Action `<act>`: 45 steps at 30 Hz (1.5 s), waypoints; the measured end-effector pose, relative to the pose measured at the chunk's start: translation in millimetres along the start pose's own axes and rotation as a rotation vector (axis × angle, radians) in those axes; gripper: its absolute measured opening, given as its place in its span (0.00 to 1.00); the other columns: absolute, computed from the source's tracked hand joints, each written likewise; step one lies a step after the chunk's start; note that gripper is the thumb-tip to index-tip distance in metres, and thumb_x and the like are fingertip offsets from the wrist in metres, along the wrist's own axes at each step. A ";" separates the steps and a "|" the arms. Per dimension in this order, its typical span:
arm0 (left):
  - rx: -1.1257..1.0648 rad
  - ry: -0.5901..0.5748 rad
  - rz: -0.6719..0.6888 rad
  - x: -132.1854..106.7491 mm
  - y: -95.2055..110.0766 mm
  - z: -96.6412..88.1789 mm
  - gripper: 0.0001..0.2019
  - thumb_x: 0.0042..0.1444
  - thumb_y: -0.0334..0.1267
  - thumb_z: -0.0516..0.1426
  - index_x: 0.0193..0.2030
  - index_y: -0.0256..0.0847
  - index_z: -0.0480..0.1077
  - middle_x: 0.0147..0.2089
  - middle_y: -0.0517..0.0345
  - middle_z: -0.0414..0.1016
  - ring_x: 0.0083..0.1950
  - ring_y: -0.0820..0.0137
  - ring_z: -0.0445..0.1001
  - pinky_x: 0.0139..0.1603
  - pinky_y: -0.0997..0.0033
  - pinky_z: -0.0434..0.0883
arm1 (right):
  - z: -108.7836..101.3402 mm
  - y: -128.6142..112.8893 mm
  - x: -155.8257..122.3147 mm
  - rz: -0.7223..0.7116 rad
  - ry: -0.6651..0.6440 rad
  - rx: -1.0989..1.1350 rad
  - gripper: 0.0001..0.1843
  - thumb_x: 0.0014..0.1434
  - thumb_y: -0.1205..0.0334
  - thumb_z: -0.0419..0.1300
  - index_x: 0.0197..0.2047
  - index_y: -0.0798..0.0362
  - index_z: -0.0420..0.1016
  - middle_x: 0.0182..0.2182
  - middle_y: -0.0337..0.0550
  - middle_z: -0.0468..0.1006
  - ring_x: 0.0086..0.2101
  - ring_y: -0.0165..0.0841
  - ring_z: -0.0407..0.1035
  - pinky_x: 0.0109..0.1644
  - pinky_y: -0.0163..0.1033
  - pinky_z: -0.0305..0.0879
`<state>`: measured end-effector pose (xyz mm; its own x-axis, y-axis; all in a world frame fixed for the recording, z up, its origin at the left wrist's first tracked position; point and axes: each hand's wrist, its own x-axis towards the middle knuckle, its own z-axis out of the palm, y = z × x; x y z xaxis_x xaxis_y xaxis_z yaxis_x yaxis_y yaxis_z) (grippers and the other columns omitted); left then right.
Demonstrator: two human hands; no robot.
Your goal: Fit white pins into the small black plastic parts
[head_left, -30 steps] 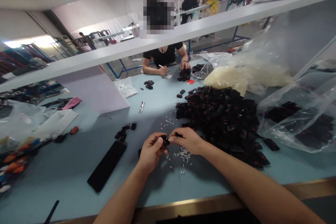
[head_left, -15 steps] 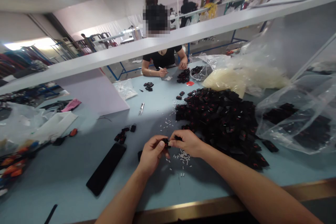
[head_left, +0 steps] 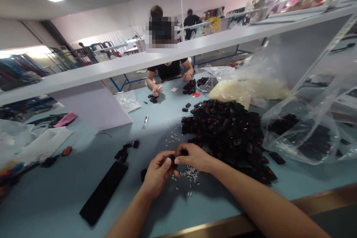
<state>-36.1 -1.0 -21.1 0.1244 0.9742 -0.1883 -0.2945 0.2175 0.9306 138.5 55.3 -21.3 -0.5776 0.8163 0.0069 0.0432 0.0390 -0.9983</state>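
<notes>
A small black piece with a red mark [head_left: 173, 161] is pinched between the thumb and fingers of my left hand [head_left: 158, 173], above the table. My right hand [head_left: 193, 157] meets it from the right, its thumb and forefinger closed at the piece's edge. Whether a tiny part is also between those fingertips cannot be made out. Beneath and beside my hands lie many small white pegs [head_left: 191, 173]. A large heap of similar black pieces [head_left: 225, 130] rises just beyond my right hand. One dark piece [head_left: 143, 174] rests left of my left hand.
A long black slab [head_left: 104, 193] and several black pieces [head_left: 122, 154] lie to the left. Thread snips [head_left: 145, 122] lie farther back. Clear plastic bags [head_left: 309, 137] stand at right. A white shelf [head_left: 195, 46] crosses above the table; a co-worker [head_left: 167, 68] sits behind it.
My view has tilted and shifted slightly. My hands stay together at the black piece. The co-worker's hand with a white stick-like item has moved left, over the small group of black pieces.
</notes>
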 end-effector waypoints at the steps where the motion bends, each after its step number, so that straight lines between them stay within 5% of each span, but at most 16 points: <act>1: -0.001 0.010 -0.002 -0.3 0.1 0.5 0.18 0.50 0.46 0.65 0.45 0.40 0.73 0.30 0.57 0.75 0.23 0.69 0.76 0.27 0.69 0.73 | 0.1 -0.1 0.3 0.001 0.003 0.007 0.15 0.49 0.53 0.67 0.29 0.56 0.70 0.24 0.33 0.69 0.27 0.28 0.60 0.31 0.33 0.54; 8: 0.017 -0.019 0.034 -2.7 -0.8 2.6 0.20 0.47 0.44 0.67 0.45 0.41 0.72 0.34 0.58 0.74 0.28 0.69 0.76 0.33 0.67 0.73 | 2.4 -1.1 1.8 0.022 0.063 0.003 0.14 0.47 0.55 0.68 0.29 0.55 0.69 0.22 0.33 0.67 0.26 0.28 0.59 0.30 0.33 0.54; 14: 0.247 -0.076 0.080 -4.1 -4.6 2.6 0.10 0.53 0.39 0.63 0.41 0.41 0.70 0.36 0.58 0.75 0.30 0.72 0.74 0.36 0.70 0.71 | 2.9 -2.1 -1.2 -0.032 0.031 0.016 0.23 0.56 0.42 0.60 0.30 0.56 0.70 0.22 0.36 0.69 0.24 0.28 0.60 0.28 0.33 0.53; 20: 0.100 -0.006 -0.016 -1.1 -4.3 -0.4 0.17 0.55 0.42 0.61 0.49 0.42 0.66 0.44 0.52 0.76 0.37 0.65 0.77 0.42 0.61 0.73 | 2.8 -2.6 2.8 -0.038 0.173 0.069 0.24 0.57 0.39 0.58 0.27 0.54 0.68 0.18 0.33 0.63 0.21 0.26 0.55 0.24 0.33 0.50; 26: 0.067 0.033 -0.013 0.3 -3.4 -2.5 0.15 0.52 0.42 0.63 0.44 0.40 0.70 0.41 0.53 0.76 0.37 0.64 0.78 0.43 0.60 0.74 | 6.5 -3.5 3.9 0.054 0.239 0.240 0.20 0.54 0.42 0.61 0.30 0.52 0.69 0.17 0.32 0.65 0.17 0.25 0.53 0.20 0.33 0.46; 36: 0.016 0.136 0.009 1.6 2.2 4.1 0.15 0.48 0.38 0.65 0.42 0.40 0.71 0.41 0.55 0.74 0.30 0.70 0.77 0.28 0.71 0.72 | 7.3 -2.4 6.3 0.078 0.391 0.370 0.24 0.52 0.37 0.59 0.31 0.52 0.69 0.18 0.32 0.65 0.18 0.25 0.56 0.20 0.31 0.48; 45: -0.090 0.092 -0.025 -1.9 6.0 7.6 0.11 0.50 0.33 0.61 0.42 0.37 0.70 0.44 0.50 0.75 0.37 0.62 0.80 0.40 0.60 0.77 | 5.3 -5.0 2.8 0.092 0.423 0.353 0.22 0.53 0.39 0.59 0.30 0.52 0.70 0.18 0.33 0.66 0.19 0.27 0.58 0.21 0.32 0.50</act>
<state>-30.9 -2.0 -12.8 0.0465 0.9689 -0.2431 -0.3765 0.2424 0.8941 132.3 54.3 -16.6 -0.2037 0.9702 -0.1310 -0.2399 -0.1792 -0.9541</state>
